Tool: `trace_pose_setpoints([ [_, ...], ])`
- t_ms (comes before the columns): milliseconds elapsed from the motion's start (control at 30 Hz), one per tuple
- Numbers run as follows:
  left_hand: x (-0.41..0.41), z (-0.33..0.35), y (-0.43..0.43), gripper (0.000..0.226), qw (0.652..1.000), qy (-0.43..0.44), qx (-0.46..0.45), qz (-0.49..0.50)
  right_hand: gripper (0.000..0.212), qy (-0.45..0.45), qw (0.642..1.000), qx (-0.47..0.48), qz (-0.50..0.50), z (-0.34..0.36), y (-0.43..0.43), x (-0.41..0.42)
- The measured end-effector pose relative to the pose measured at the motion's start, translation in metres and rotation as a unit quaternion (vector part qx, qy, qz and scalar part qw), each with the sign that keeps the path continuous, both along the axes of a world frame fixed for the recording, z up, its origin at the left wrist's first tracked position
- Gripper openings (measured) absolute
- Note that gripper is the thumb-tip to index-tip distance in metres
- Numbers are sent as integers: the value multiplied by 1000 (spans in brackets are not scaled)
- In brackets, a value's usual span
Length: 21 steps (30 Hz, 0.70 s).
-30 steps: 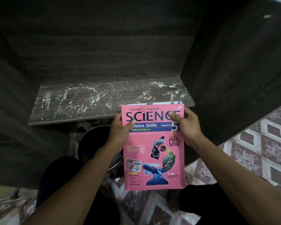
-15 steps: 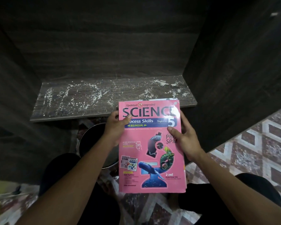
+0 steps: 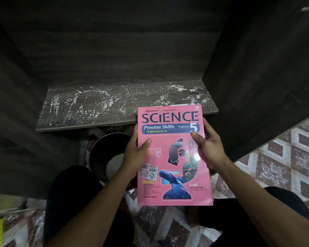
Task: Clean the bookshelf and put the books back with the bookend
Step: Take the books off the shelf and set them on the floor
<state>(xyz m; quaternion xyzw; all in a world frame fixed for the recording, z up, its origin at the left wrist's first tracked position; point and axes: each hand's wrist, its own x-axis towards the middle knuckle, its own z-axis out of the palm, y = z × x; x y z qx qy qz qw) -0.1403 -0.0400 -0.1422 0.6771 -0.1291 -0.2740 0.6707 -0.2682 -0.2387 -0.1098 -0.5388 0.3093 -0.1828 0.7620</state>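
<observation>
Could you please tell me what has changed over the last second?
Both hands slid down the sides of the pink science book: the left hand and right hand now hold it mid-cover, leaving the title uncovered. The book edged forward over the shelf front. Unchanged: both hands holding it, white debris on the shelf, the dark bowl below.

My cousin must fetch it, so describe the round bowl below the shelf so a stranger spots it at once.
Find the dark wooden shelf board dusted with white crumbs. Just below its front edge, left of the pink Science book, sits the bowl. It is the only round thing there, dark with a thin shiny rim and something white inside.
</observation>
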Motion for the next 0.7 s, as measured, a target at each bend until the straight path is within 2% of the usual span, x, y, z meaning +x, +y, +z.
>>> trace_pose_setpoints([
  [333, -30, -42, -12, 62, 994, 77, 55, 55, 65, 87, 996, -30, 15, -26, -5, -17],
  [533, -27, -56, -20, 58, 989, 99, 100, 50, 57, 123, 992, -17, 15, -48, -10, -13],
  [700, -15, -69, -33, 59, 982, 112, 146, 36, 47, 156, 986, -60, 21, -66, -23, -2],
])
